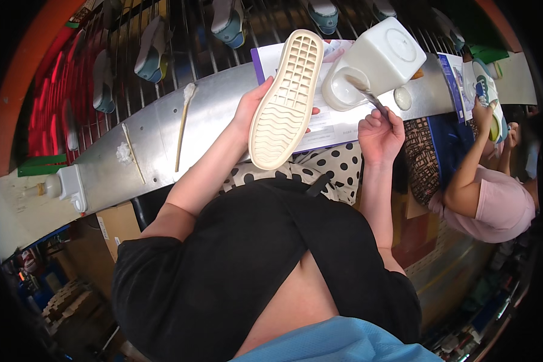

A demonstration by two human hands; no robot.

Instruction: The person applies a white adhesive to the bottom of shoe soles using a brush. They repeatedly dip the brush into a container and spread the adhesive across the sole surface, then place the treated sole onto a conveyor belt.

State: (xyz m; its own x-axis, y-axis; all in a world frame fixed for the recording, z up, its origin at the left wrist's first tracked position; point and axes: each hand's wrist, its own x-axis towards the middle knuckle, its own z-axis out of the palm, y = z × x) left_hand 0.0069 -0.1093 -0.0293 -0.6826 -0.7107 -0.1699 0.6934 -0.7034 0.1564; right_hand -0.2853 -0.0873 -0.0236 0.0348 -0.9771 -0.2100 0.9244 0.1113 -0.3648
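Cream, rubber-like shoe sole (286, 99): raised over the near side of a silvery metal desk (214, 99), its tread of squares and waves facing the camera.
Left hand (246, 116): fingers wrapped behind the sole, thumb along its left edge, tips showing past the right.
Right hand (381, 139): fingers pinching a slim, dark-handled brush (378, 104), well apart from the sole.
Brush head: inside the container's opening; whether it touches the wall cannot be told.
White, square-bodied plastic container (395, 57): just right of the sole, rounded opening toward the worker, overlapping a purple-edged printed sheet (271, 60).
Desk, left: two thin wooden sticks (182, 133) beside white fluff (125, 153), the longer one fluff-tipped.
Beyond: grey-and-blue shoes (227, 25) over metal bars (202, 45).
Right: a co-worker in pink (495, 205) handles a white, blue-trimmed shoe (493, 99).
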